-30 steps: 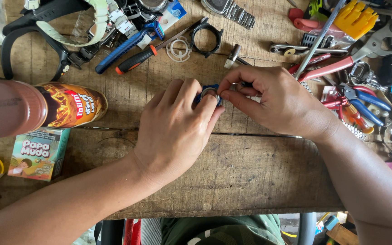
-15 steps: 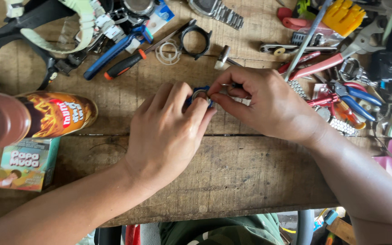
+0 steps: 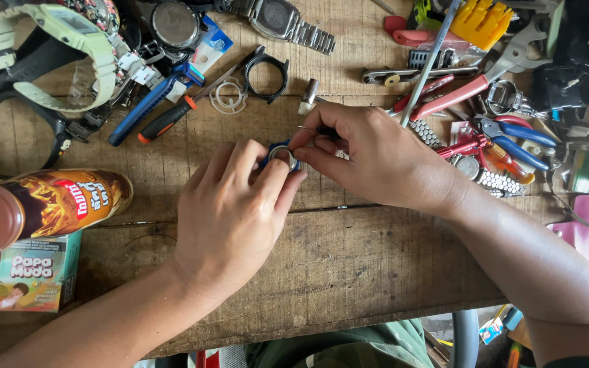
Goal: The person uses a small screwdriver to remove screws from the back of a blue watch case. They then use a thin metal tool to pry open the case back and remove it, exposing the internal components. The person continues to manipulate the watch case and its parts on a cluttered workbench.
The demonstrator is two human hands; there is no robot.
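My left hand point(image 3: 230, 218) grips a small round blue watch case point(image 3: 281, 154) against the wooden table point(image 3: 349, 266), fingers curled over it. My right hand point(image 3: 376, 160) meets it from the right and pinches a thin metal pin-like tool point(image 3: 306, 128) just above the case; thumb and forefinger touch the case's rim. Most of the case is hidden by my fingers.
Watches and straps point(image 3: 49, 61) lie at the back left, with a blue-handled tool point(image 3: 148, 102), a black bezel point(image 3: 265, 70) and a clear ring point(image 3: 228, 97). Pliers and red tools point(image 3: 485, 129) crowd the right. A brown bottle point(image 3: 49, 204) and small carton point(image 3: 35, 272) sit left.
Both hands stay joined on the small case, shifting slightly. The head camera has drifted, so the table's items sit a little lower in view.
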